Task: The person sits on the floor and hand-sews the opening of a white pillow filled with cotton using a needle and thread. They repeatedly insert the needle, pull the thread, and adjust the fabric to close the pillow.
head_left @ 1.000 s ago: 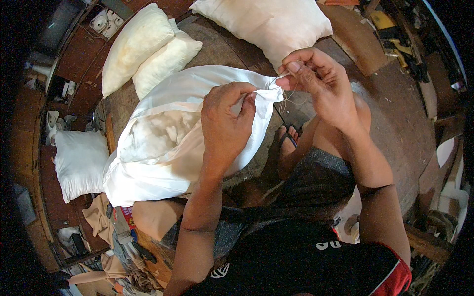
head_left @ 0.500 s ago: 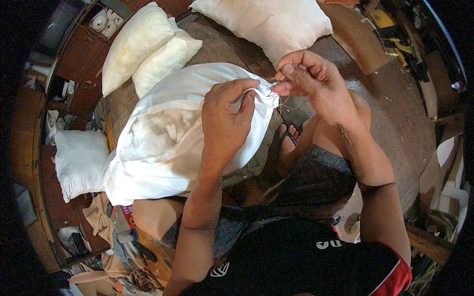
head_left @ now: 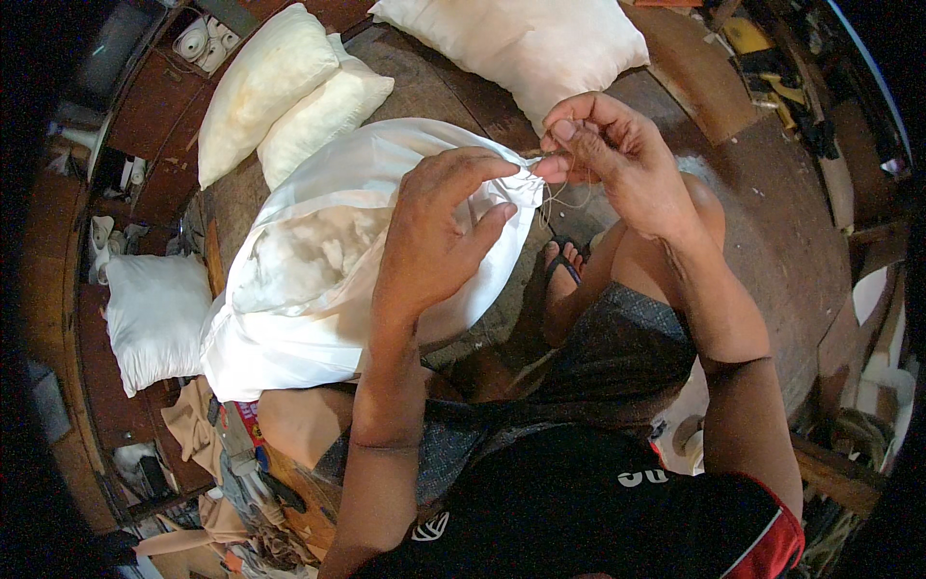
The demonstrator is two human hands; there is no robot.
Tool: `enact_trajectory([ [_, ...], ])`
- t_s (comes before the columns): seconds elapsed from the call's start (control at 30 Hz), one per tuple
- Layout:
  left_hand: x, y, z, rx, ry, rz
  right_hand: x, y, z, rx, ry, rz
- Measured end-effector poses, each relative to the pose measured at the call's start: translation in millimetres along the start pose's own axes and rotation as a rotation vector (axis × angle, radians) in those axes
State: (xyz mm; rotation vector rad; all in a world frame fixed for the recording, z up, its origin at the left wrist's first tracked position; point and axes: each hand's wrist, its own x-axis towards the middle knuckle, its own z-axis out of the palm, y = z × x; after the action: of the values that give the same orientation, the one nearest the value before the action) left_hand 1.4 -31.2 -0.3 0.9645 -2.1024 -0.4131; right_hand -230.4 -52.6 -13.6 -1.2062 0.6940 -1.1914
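Observation:
A large white cushion cover (head_left: pixel 333 159) lies across my lap, its long opening showing fluffy white stuffing (head_left: pixel 313 256). The gathered corner of the cover points up to the right, between my hands. My left hand (head_left: pixel 434 227) is open over the cover, thumb and forefinger parted, the forefinger's tip at the gathered corner. Pinched closed beside that corner, my right hand (head_left: pixel 627 164) holds a thin thread (head_left: pixel 577 206) whose loop hangs below the fingers. Whether a needle is also in the pinch is too small to tell.
Beyond the cover are two stacked cream pillows (head_left: pixel 265 82) and a big white pillow (head_left: pixel 521 48). A smaller white pillow (head_left: pixel 159 318) rests at the left. Cloth scraps and tools (head_left: pixel 246 473) crowd the lower left. Cardboard (head_left: pixel 690 68) lies on the floor at the far right.
My left thumb and forefinger have opened and let go of the cloth near the gathered corner. My right hand has stayed almost in place with the thread.

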Motion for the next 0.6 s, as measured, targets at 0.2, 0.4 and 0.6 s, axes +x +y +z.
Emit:
enact_trajectory([
  [0.2,-3.1,-2.1,9.2,0.015,0.072,-0.126,-0.9,-0.5,6.0,-0.084,0.022,-0.044],
  [0.4,-1.9,-2.3,10.2,-0.011,0.075,-0.157,-1.9,-2.1,8.8,-0.112,0.006,-0.072],
  [0.6,-1.2,-4.2,11.0,-0.081,0.07,-0.196,-0.9,-0.7,6.8,-0.106,-0.021,-0.077],
])
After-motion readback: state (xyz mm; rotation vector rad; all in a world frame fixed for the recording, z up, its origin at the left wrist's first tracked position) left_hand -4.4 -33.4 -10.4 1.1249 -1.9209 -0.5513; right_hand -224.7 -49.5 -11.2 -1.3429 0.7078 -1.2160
